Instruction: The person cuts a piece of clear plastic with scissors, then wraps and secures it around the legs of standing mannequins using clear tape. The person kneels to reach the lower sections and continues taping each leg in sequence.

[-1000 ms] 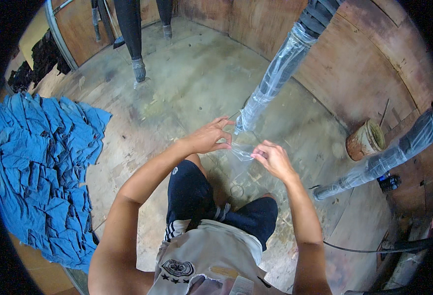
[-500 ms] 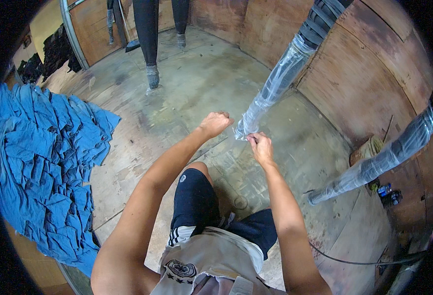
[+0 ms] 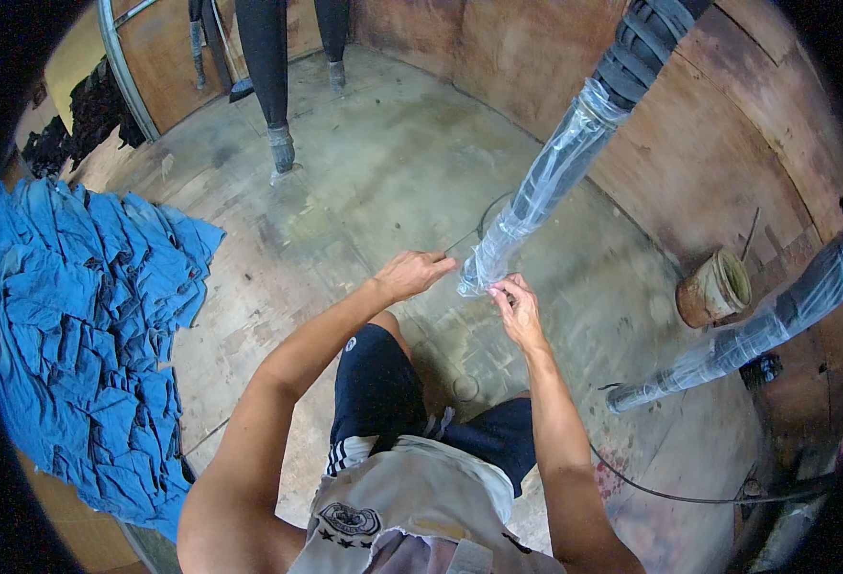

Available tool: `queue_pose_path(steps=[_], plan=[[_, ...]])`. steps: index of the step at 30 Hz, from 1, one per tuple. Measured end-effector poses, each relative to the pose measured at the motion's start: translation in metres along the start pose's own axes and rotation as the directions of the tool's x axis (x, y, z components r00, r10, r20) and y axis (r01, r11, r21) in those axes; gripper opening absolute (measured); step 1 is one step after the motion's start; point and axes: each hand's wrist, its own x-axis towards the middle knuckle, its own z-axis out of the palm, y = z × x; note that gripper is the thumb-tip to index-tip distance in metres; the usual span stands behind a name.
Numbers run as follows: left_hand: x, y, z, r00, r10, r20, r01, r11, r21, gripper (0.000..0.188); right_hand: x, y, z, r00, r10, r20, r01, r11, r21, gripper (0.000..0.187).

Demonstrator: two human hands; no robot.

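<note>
I watch the right hand (image 3: 520, 311) with its grip clamped on clear plastic film (image 3: 557, 170) at the lower end of a black tube (image 3: 646, 43), slanting down between both hands. The left hand (image 3: 412, 275) is just beside that end; its grip I cannot tell.

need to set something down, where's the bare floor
Bare floor: between blue cloth and left hand, and between wrapped tube and dark post. Crowded: around right hand, and rightward near bucket, second tube, cable.
</note>
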Motion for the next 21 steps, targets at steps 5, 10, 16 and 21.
queue_pose_path(steps=[5,10,16,21], plan=[[-0.006,0.007,0.013,0.994,0.071,0.089,-0.062,0.993,-0.100,0.021,-0.016,0.005,-0.002,0.999,-0.033,0.007,0.032,0.992,0.120,0.010],[-0.006,0.010,0.016,0.998,0.065,-0.011,-0.066,0.976,-0.206,0.020,-0.029,-0.006,-0.009,0.983,0.142,0.118,-0.167,0.957,0.237,0.009],[-0.012,0.017,0.011,0.993,0.114,0.035,-0.104,0.972,-0.213,0.020,-0.033,-0.014,-0.019,0.975,0.159,0.153,-0.199,0.934,0.298,0.008],[-0.022,0.014,0.003,0.976,0.204,0.081,-0.184,0.961,-0.205,0.037,-0.040,-0.020,-0.020,0.968,0.009,0.251,-0.024,0.998,0.059,0.009]])
